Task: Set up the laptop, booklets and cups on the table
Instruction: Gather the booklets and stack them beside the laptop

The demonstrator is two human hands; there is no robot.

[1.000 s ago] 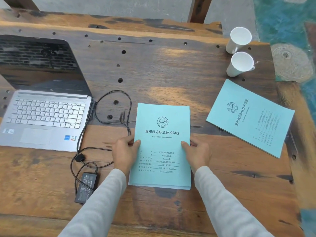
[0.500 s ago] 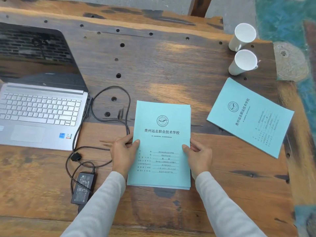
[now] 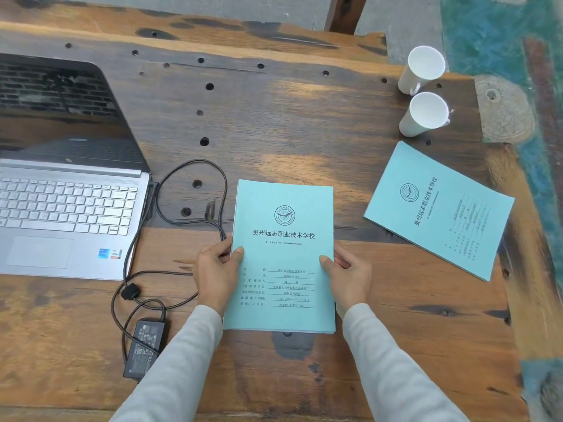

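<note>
A stack of light blue booklets (image 3: 281, 226) lies at the table's middle, straight in front of me. My left hand (image 3: 214, 274) grips its left edge with the thumb on the cover. On the opposite edge my right hand (image 3: 350, 274) holds it the same way. Another blue booklet (image 3: 438, 208) rests at an angle to the right. Two white cups (image 3: 425, 70) (image 3: 426, 114) stand at the far right corner. An open silver laptop (image 3: 64, 208) sits at the left, its screen dark.
A black charger brick (image 3: 144, 348) and its looped cable (image 3: 195, 190) lie between the laptop and the booklets. The wooden table (image 3: 274, 117) has several round holes. Its right edge borders a blue-green floor.
The booklet stack stays in place between my hands; my thumbs have shifted slightly up on its edges. The camera has tilted a little, so the whole scene sits slightly differently in view.
</note>
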